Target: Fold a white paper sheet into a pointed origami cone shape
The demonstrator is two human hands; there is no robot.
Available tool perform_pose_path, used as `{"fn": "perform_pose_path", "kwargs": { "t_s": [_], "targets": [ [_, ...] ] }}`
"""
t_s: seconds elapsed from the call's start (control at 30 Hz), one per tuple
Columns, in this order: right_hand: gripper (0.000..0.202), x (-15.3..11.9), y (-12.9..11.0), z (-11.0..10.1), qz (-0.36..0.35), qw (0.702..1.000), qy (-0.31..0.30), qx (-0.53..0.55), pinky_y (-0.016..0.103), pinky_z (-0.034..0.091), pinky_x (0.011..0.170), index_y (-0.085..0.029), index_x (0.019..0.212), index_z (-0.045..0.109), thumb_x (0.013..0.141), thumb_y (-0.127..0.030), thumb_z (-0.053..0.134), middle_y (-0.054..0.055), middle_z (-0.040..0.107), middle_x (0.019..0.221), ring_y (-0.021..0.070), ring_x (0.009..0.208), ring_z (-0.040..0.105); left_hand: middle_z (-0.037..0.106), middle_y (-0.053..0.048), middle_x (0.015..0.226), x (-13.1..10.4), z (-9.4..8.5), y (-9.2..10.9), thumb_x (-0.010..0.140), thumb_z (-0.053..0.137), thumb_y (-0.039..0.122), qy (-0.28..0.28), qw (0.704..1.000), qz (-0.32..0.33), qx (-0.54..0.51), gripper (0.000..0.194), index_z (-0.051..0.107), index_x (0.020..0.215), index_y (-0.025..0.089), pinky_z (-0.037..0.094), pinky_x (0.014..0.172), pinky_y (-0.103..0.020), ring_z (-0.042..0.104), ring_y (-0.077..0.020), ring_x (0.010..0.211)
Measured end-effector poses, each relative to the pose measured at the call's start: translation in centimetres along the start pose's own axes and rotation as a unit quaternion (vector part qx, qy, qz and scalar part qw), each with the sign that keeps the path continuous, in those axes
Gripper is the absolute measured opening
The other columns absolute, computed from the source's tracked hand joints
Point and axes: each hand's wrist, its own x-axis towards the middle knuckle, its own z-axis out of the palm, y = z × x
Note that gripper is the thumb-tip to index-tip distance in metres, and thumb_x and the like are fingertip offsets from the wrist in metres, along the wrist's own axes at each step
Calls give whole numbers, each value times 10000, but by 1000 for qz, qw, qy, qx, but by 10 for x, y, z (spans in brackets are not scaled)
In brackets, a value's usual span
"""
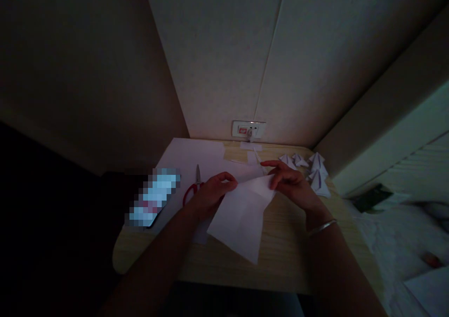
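Observation:
A creased white sheet of paper is held up over the wooden table between both hands. My left hand pinches its upper left edge between thumb and fingers. At the upper right corner, my right hand has its thumb and fingers closed on the paper, with the index finger stretched out above. Red-handled scissors lie on white paper just beyond my left hand, partly hidden by it. Several small folded paper pieces sit at the table's back right, beyond my right hand.
A phone with a lit, blurred screen lies at the left of the table. White sheets cover its back left. A wall socket with a plug is behind the table. A bed-like white surface is at the right.

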Motion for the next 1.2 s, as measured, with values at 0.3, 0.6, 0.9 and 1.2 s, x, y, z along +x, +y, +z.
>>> {"fn": "perform_pose_path", "kwargs": {
  "t_s": [0.3, 0.6, 0.9, 1.2],
  "targets": [
    [34, 4, 0, 11, 3, 993, 120, -22, 368, 470, 858, -238, 718, 688, 734, -268, 685, 40, 465, 1352, 209, 998, 579, 614, 55, 630, 6, 2, -4, 607, 664, 194, 60, 995, 29, 74, 153, 571, 728, 190, 358, 503, -198, 514, -81, 507],
    [374, 11, 10, 42, 177, 948, 214, 157, 253, 492, 594, -223, 848, 642, 777, -580, 558, 32, 661, 968, 140, 706, 625, 667, 17, 744, 14, 2, -8, 651, 668, 258, 144, 981, 106, 77, 317, 593, 954, 197, 434, 547, -226, 591, -119, 594],
    [300, 10, 0, 49, 272, 923, 197, 191, 236, 329, 414, -192, 614, 590, 566, -412, 788, -38, 571, 512, 101, 419, 459, 669, 0, 763, 15, 4, -10, 646, 699, 256, 136, 983, 122, 28, 326, 607, 948, 177, 425, 578, -213, 581, -107, 617],
    [331, 10, -2, 51, 262, 924, 228, 157, 233, 316, 391, -202, 565, 515, 541, -397, 781, -40, 540, 485, 97, 398, 432, 606, 30, 649, 13, 7, -10, 621, 739, 338, 151, 982, 111, 12, 310, 599, 843, 174, 393, 538, -202, 543, -96, 564]
  ]
}}
